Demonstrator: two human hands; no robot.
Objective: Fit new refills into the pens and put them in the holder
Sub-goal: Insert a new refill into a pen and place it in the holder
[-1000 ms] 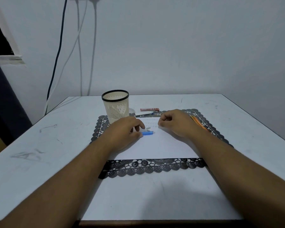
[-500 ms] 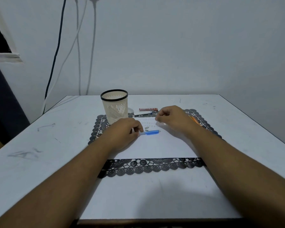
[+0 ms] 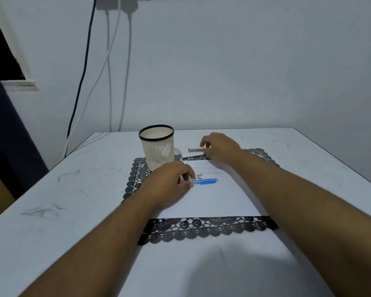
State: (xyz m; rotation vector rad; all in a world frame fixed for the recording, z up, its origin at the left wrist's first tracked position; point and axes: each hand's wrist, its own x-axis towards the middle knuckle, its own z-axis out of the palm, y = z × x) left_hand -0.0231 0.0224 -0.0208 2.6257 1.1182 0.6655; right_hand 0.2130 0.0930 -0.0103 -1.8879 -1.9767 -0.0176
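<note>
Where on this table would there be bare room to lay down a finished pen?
The white sheet is bare between the blue pen and the mat's near lace edge. Crowded: the far strip by the holder, red pen and right hand.

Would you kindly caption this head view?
Left hand holds blue pen; right hand reaches red pen beside cream mesh holder.

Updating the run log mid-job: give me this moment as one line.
left hand: holds blue pen on paper | right hand: at red pen, grip unclear | holder: upright
</note>
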